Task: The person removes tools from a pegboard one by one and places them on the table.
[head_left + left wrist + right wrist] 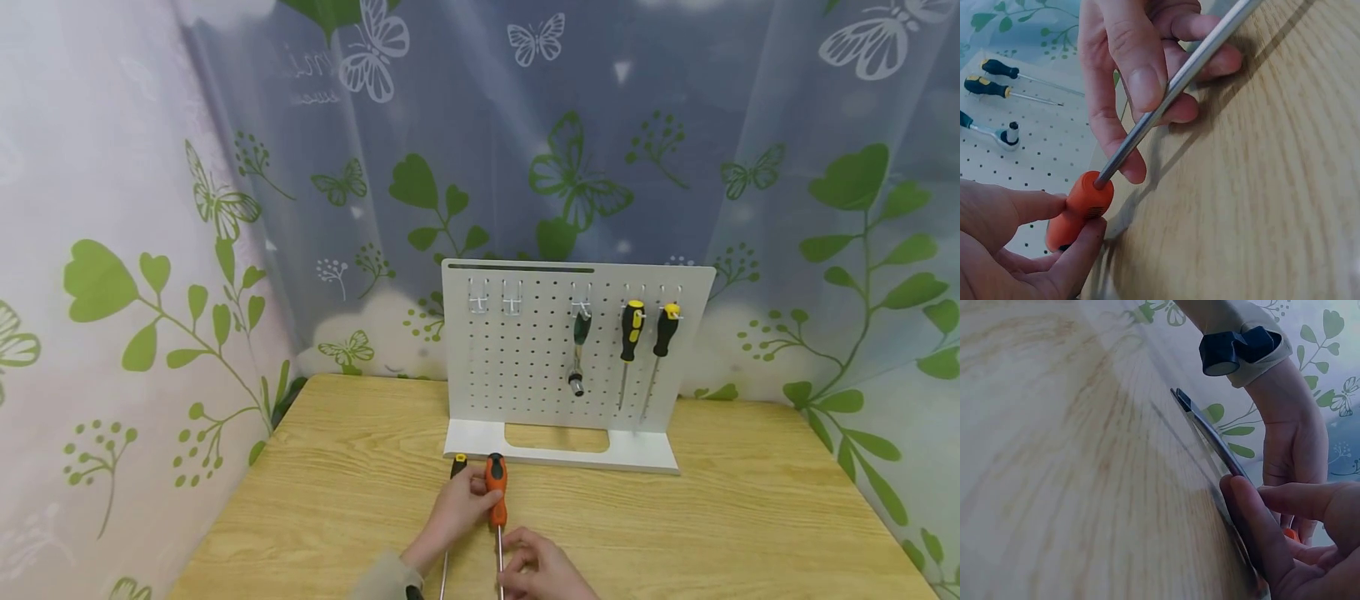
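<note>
An orange-handled screwdriver (496,472) with a black butt end points its long metal shaft toward the person. My left hand (459,505) pinches its handle between thumb and fingers, as the left wrist view also shows. Farther along, my right hand (542,570) holds the shaft (1194,62), thumb on one side and fingers behind. The flat-sided tip (1183,400) sticks out past the right fingers in the right wrist view, close over the table. Beside it lies a second screwdriver (459,462) with a black and yellow handle, partly hidden beneath the left hand.
Behind the hands stands a white pegboard (517,358) on a flat base. From its hooks hang a ratchet wrench (579,350) and two black-and-yellow screwdrivers, one (632,329) left of the other (666,331). Two hooks (495,297) on the left hold nothing. A patterned curtain surrounds the wooden table (735,508).
</note>
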`<state>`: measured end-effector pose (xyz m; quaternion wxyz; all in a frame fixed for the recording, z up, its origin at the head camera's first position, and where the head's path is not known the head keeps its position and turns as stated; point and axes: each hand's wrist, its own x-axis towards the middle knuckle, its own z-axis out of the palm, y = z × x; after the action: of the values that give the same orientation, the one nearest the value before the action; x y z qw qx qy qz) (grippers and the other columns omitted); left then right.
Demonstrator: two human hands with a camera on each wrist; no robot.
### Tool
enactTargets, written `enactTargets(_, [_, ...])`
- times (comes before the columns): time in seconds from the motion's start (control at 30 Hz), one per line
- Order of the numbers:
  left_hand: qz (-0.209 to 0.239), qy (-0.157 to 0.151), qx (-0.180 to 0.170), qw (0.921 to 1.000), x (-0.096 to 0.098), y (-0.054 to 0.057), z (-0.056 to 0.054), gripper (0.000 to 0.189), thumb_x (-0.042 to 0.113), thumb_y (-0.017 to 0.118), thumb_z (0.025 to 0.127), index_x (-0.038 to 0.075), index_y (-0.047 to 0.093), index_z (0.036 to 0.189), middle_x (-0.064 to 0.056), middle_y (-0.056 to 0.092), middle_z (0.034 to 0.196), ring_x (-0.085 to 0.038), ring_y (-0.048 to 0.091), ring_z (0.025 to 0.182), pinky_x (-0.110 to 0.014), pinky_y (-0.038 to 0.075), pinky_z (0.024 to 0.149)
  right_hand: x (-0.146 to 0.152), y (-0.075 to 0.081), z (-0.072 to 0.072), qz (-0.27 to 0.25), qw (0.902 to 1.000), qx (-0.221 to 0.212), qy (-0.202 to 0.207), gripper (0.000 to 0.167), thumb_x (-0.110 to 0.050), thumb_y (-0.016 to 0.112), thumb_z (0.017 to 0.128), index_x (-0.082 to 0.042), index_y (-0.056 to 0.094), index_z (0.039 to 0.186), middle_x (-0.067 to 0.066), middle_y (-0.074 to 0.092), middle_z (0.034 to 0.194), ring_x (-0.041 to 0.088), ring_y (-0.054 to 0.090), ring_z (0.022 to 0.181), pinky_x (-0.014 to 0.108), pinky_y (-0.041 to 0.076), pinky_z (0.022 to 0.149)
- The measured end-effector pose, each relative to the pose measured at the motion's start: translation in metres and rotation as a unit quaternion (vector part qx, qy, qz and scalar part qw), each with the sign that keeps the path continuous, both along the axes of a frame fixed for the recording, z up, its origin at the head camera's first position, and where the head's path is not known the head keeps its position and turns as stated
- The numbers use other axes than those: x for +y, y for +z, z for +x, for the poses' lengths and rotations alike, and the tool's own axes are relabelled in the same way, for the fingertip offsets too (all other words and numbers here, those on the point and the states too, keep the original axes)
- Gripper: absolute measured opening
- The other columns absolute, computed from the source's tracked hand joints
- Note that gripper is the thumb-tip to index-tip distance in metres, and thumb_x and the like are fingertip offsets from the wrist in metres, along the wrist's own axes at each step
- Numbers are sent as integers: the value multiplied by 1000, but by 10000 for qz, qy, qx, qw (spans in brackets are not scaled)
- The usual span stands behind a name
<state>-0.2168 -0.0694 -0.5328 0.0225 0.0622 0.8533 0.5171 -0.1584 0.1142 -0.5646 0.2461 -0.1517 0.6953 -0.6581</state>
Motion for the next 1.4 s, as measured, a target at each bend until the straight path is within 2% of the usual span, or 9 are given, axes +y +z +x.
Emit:
enactTargets(0.23, [-493, -37, 159, 9986, 2, 2, 0, 29, 12, 79, 88, -4, 65, 108, -15, 73, 96, -26, 68, 86, -35, 56, 73, 0, 4, 1, 39, 10000, 61, 37, 31, -5, 71, 91, 6, 57, 117, 0, 68, 76, 10, 66, 66, 21, 57, 63])
enactTargets(0.47, [-543, -88, 242, 9982, 4, 4, -2, 28, 9, 80, 86, -7, 67, 105, -15, 72, 92, -18, 66, 78, -28, 56, 67, -2, 6, 0, 152, 9998, -47, -74, 29, -2, 72, 90, 6, 58, 115, 2, 68, 75, 11, 67, 65, 25, 60, 63])
enactTargets(0.77, [-631, -55, 187, 9978, 5, 6, -4, 28, 10, 81, 86, -7, 68, 104, -15, 72, 93, -17, 64, 77, -28, 55, 65, -4, 6, -2, 482, 9988, -6, -130, 23, -3, 71, 89, 2, 60, 109, -2, 63, 70, 9, 62, 60, 19, 53, 57])
enactTargets(0.9, [-623, -54, 257, 9977, 5, 6, -4, 28, 10, 81, 85, -7, 69, 104, -14, 73, 92, -18, 65, 77, -30, 55, 67, -6, 8, -3, 569, 9982, 60, -184, 21, -4, 73, 89, 1, 61, 106, -1, 63, 69, 10, 62, 59, 19, 53, 54])
enactTargets(1.07, [-641, -63, 368, 9972, 4, 5, -3, 28, 10, 81, 85, -8, 69, 103, -13, 72, 90, -15, 64, 77, -30, 55, 68, -8, 11, -4, 873, 9958, -79, -270, 20, -6, 75, 90, -2, 63, 106, 0, 65, 70, 11, 63, 59, 23, 56, 54])
enactTargets(1.13, [-697, -94, 498, 9963, 3, 1, -4, 28, 12, 80, 87, -8, 69, 103, -12, 72, 89, -13, 62, 75, -28, 54, 67, -8, 12, -5, 1003, 9946, -92, -267, 20, -7, 75, 90, -3, 63, 106, 0, 66, 71, 11, 63, 60, 24, 57, 54])
enactTargets(1.4, [-618, -34, 365, 9974, 5, 5, -3, 31, 9, 81, 85, -9, 68, 107, -14, 72, 91, -16, 64, 78, -30, 54, 68, -8, 15, -6, 1205, 9922, 224, -207, 20, -7, 76, 89, -4, 62, 102, 1, 66, 70, 12, 63, 57, 24, 55, 50])
